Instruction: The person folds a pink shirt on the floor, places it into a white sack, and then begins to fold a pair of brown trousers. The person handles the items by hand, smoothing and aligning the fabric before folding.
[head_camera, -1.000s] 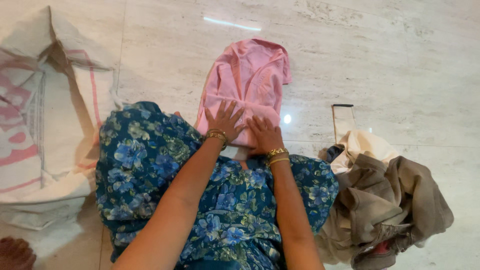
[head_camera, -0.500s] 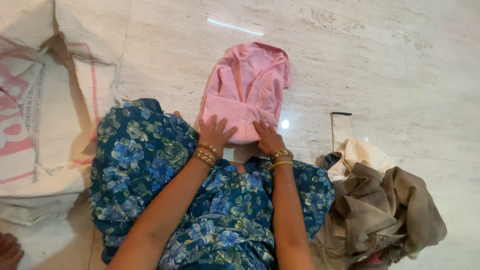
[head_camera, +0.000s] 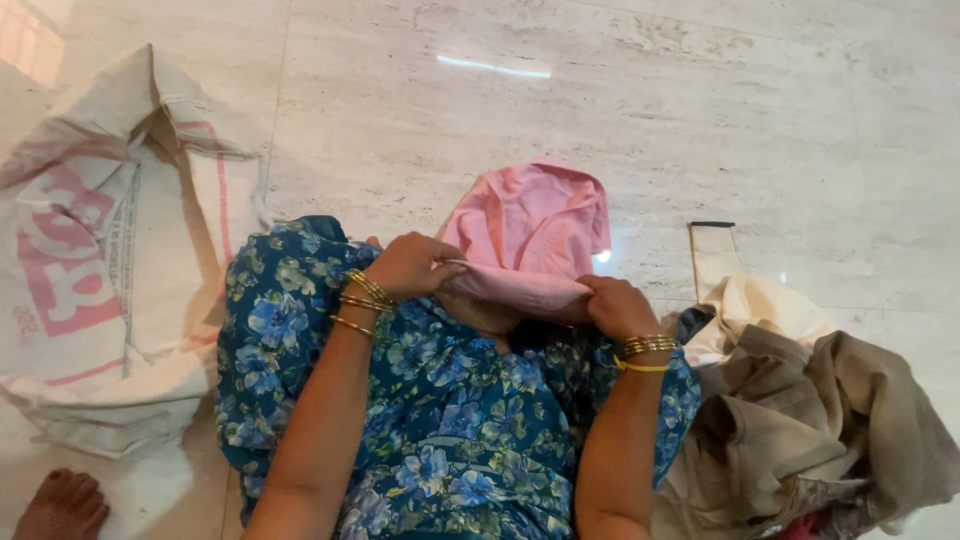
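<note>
Head view: both hands have left their flat press on the pink shirt (head_camera: 530, 240) and now pinch its near edge — the left hand (head_camera: 405, 265) at about 9 o'clock of the fold, the right hand (head_camera: 615, 305) at about 4 o'clock, each closed on the cloth. That edge is lifted off the marble floor (head_camera: 750, 120); a second ago it lay flat there. It looks like the next fold, or a lift, is under way. The shirt sits at 12 o'clock of the blue flowered lap (head_camera: 450, 400). A white sack (head_camera: 110, 260) lies at 9 o'clock, a heap of beige clothes (head_camera: 820, 420) at 4 o'clock.
</note>
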